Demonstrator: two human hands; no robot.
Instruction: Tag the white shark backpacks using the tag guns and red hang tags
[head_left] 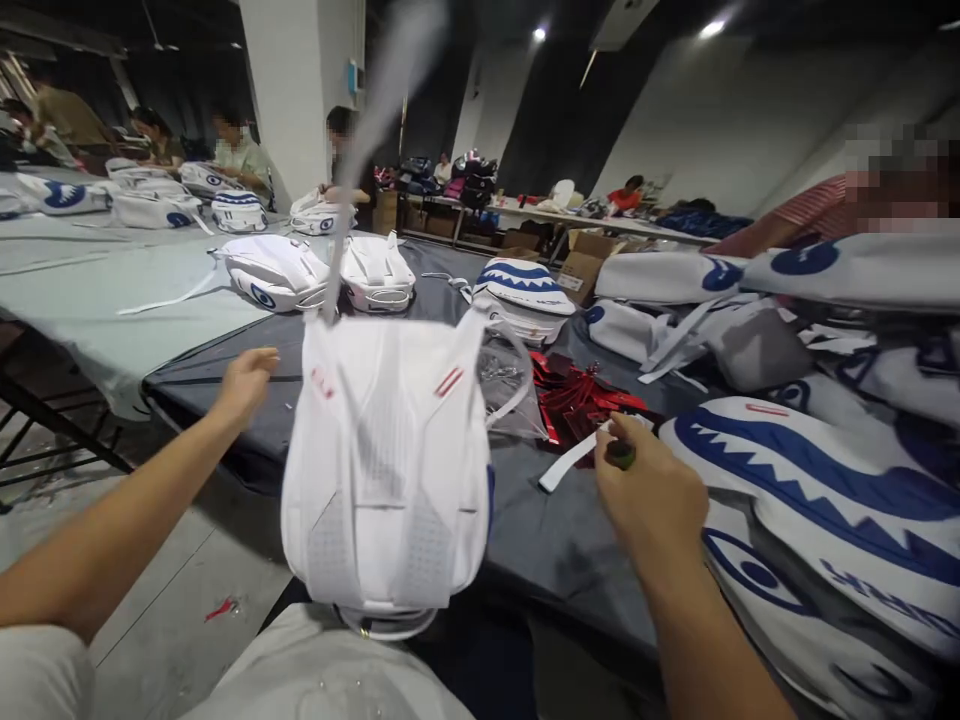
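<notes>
At the tabletop's (540,540) near edge, a white backpack (386,470) stands on my lap, its strap blurred overhead. My left hand (244,385) hovers beside it, fingers loosely apart, holding nothing. My right hand (652,490) pinches a small dark-green object (621,455). Red tags (581,400) lie unattached; finished backpacks (817,500) pile at the right edge.

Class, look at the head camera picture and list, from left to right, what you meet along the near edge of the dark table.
Left hand with open fingers → white mesh-panelled backpack → strip of white webbing strap → right hand, its grip pinching a small dark green object → white bag with blue shark-teeth print.
</notes>
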